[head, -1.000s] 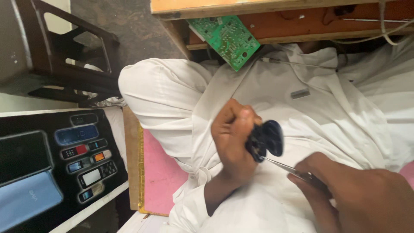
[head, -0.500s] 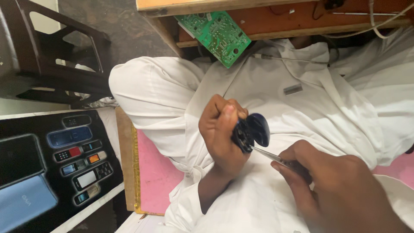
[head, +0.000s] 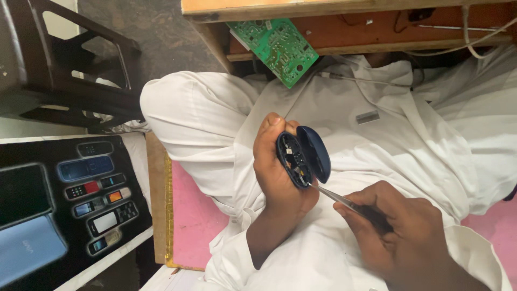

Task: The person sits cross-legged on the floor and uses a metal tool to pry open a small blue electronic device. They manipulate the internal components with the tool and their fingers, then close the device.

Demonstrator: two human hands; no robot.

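Case (head: pixel 304 156), small dark-blue and hinged open, sits over the lap in left hand (head: pixel 277 172), grip closed around it, while right hand (head: pixel 401 237) pinches tweezers (head: pixel 344 202) with tip inside; best keep case steady, tip moves tiny, light pressure.

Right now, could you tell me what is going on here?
A person in white clothes sits working over their lap. The left hand holds a small dark blue case, opened so its inner parts show. The right hand holds metal tweezers, tip at the case's lower edge. A green circuit board hangs under the wooden bench.
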